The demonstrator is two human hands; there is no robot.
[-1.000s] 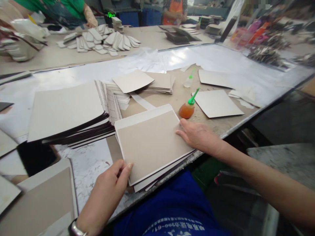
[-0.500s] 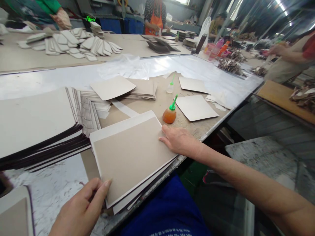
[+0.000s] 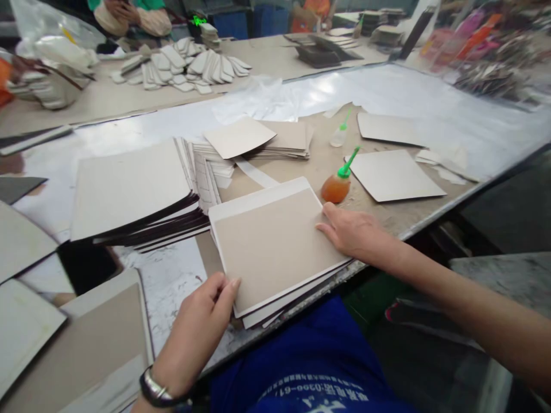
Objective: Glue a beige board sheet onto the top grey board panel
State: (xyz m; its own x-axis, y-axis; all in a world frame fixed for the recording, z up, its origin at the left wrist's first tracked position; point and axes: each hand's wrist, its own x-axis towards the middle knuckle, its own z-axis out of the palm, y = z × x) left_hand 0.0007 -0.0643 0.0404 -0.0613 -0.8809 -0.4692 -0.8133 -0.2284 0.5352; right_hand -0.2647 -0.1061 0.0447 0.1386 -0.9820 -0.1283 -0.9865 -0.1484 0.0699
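Observation:
A small stack of grey cardboard sheets (image 3: 271,246), the top one with a white border, lies at the near table edge. My left hand (image 3: 202,321) pinches the stack's near left corner, thumb on top. My right hand (image 3: 353,232) lies flat with fingers stretched on the stack's right edge. An orange glue bottle with a green nozzle (image 3: 337,184) stands just beyond my right hand.
A tall fanned pile of boards (image 3: 133,195) sits left of the stack, another pile (image 3: 275,140) behind it. Loose sheets (image 3: 394,175) lie right of the bottle. More boards (image 3: 86,344) lie near left. Other people work at the far table (image 3: 129,14).
The view has swung back to the left and down. Both hands keep their places on the stack; the stack itself looks unmoved on the table.

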